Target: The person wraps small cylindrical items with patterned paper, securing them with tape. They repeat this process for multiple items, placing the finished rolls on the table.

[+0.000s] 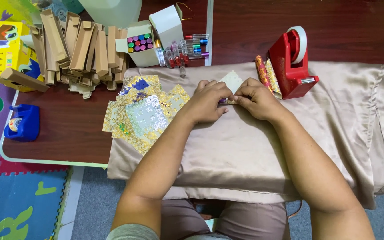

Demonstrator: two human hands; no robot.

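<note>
— Cream paper (231, 81): where did you have it?
— Your left hand (207, 102) and right hand (254, 100) pinched it shut around a small tube (222, 101) on the satin-covered surface (245, 146).
— The step?
— Rolling, apparently; tape from the red dispenser (293, 62) seemed needed next.

Your left hand (207, 101) and right hand (256, 98) are bare: no gloves, rings, watch or bands show. Both forearms are uncovered right up past the elbows. At the bottom edge a bit of grey sleeve (132, 232) shows on your left arm. Your lap is covered in brownish-mauve trousers (227, 222) with soft folds.
</note>
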